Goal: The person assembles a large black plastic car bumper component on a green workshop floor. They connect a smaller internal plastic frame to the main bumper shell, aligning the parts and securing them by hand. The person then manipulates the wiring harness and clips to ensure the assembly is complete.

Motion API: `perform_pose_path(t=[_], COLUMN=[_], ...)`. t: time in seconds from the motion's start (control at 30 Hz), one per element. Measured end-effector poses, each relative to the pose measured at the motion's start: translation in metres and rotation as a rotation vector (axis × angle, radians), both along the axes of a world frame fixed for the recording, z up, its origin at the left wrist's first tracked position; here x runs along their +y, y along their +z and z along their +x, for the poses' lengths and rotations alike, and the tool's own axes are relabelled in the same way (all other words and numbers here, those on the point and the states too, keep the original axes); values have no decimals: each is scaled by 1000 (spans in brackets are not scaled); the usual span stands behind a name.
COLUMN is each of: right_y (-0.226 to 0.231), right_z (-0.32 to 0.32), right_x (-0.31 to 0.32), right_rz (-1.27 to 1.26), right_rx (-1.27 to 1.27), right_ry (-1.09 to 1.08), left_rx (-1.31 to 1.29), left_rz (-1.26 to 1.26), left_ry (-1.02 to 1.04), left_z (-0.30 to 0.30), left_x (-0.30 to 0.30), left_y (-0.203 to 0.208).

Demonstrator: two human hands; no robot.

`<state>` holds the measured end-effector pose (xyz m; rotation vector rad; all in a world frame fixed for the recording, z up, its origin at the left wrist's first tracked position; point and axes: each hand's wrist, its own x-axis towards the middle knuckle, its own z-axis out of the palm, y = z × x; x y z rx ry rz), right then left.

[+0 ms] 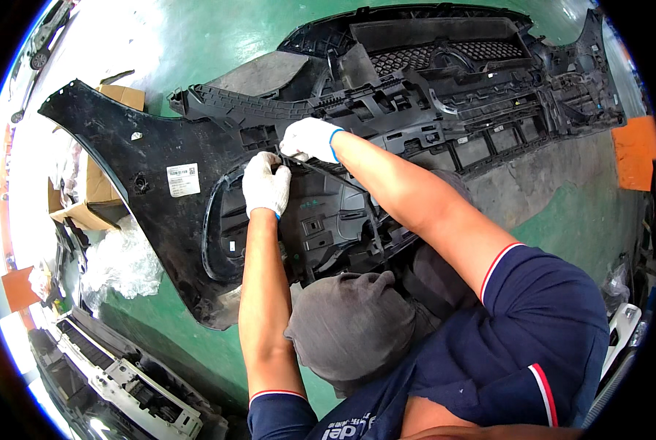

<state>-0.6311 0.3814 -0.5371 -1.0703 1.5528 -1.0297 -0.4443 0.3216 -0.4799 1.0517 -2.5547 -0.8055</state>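
Observation:
A large black car bumper (167,139) lies in front of me with its ribbed inner side up. Both my hands wear white knit gloves with blue cuffs and meet over its left-middle part. My left hand (267,185) is closed, thumb and fingertips bent together beside a rectangular opening. Just right of it and farther off, my right hand (310,141) is closed with its fingers pointing left. Something small and dark sits between the fingertips; the gloves mostly hide it. A thin black strip (332,174) runs from under my right hand toward the lower right.
A mesh grille (452,57) is at the bumper's far side. A cardboard box (97,183) and clear plastic wrapping (126,260) lie at the left. Another car part with a white frame (134,381) stands lower left. An orange panel (636,154) is at the right.

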Motion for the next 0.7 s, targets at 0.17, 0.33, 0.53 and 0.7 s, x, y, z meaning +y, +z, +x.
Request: perform_pose_path(t=[0.17, 0.33, 0.53, 0.7], right_y=[39, 37, 35, 40], right_z=[10, 2, 17, 25], right_x=[3, 6, 14, 18], right_rz=[-42, 142, 75, 54], right_rx=[286, -15, 4, 206], right_ry=[50, 182, -79, -125], left_rx=[-1, 11, 14, 33], left_rz=[16, 70, 86, 108], left_ry=[13, 23, 31, 47], left_z=[3, -2, 4, 6], left_x=[1, 1, -2, -2], left_y=[3, 6, -3, -7])
